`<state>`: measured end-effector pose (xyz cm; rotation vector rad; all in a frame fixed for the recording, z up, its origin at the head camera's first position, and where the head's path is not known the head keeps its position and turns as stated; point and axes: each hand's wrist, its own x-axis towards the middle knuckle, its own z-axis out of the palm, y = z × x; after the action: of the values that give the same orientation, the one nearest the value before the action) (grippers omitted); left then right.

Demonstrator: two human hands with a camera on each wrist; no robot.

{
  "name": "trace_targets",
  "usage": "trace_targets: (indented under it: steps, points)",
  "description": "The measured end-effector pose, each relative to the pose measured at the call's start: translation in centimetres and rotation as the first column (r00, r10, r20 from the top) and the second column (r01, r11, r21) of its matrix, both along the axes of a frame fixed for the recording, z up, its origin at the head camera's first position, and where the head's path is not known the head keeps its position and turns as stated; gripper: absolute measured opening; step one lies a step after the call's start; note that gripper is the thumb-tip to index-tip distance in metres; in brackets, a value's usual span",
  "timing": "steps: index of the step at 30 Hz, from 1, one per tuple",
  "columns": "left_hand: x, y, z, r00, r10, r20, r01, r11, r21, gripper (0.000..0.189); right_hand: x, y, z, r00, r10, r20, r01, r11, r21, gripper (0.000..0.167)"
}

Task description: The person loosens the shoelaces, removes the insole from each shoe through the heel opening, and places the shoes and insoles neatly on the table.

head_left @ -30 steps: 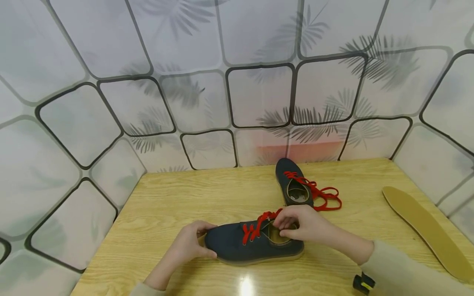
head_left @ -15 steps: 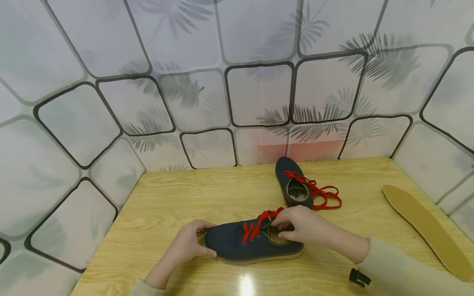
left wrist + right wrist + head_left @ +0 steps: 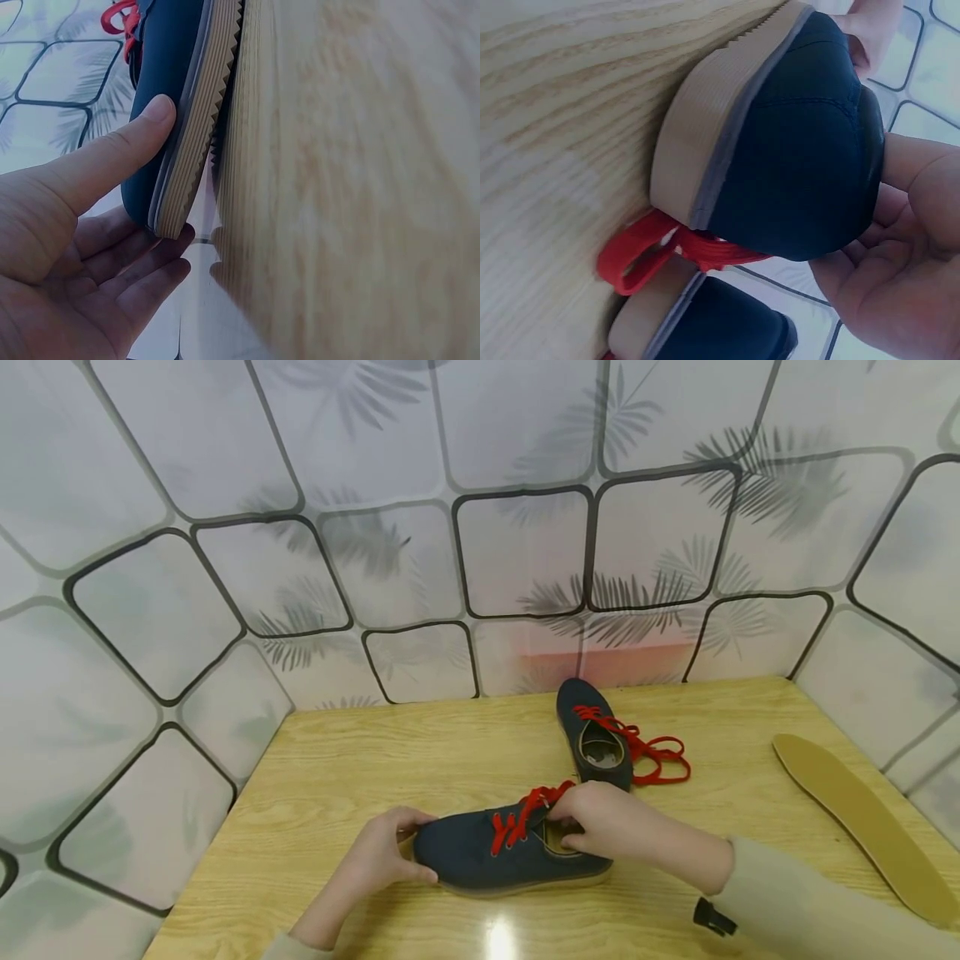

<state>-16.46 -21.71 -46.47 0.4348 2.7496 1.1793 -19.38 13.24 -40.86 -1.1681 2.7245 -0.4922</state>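
Note:
A dark blue shoe (image 3: 461,852) with red laces (image 3: 517,827) and a tan sole lies across the middle of the table, toe to the left. My left hand (image 3: 378,853) grips its toe; in the left wrist view the thumb lies on the upper, with the fingers round the toe's far side and sole edge. Inside the shoe's opening are the fingers of my right hand (image 3: 617,823), near the tongue. Their tips are hidden, so I cannot tell whether they pinch anything. The right wrist view shows the heel (image 3: 795,172) in front of that hand.
A second blue shoe (image 3: 576,700), its loose red laces (image 3: 663,764) trailing right, sits behind the first one's heel. A tan insole (image 3: 862,818) lies at the table's right side. Patterned screens (image 3: 525,552) enclose the table (image 3: 360,752) at the back and sides.
My right hand has gone slightly left and deeper into the shoe's opening, its forearm shifting left. The left hand and the shoe stay almost where they were.

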Motion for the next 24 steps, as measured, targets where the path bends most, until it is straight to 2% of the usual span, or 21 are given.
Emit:
trace_targets:
  steps: [9,15,21,24]
  points:
    - [0.0,-0.1,-0.1,1.0,-0.008,-0.002,0.008,1.0,0.011,0.066,0.0,-0.3,-0.1,1.0,-0.012,-0.015,0.013,0.999,0.039,0.022]
    - [0.1,0.0,-0.2,1.0,-0.002,-0.011,0.002,1.0,0.008,0.066,0.4,-0.2,-0.5,0.998,-0.002,-0.067,0.004,0.999,0.032,0.019]
    - [0.1,0.1,-0.2,1.0,0.011,-0.002,-0.011,1.0,-0.002,0.067,1.0,0.1,-1.4,0.983,0.012,-0.181,-0.006,0.999,0.032,0.024]
    - [0.1,0.1,-0.1,1.0,0.008,-0.003,-0.008,1.0,-0.002,0.067,1.0,0.0,-1.4,0.972,0.036,-0.231,-0.021,0.998,0.065,0.02]
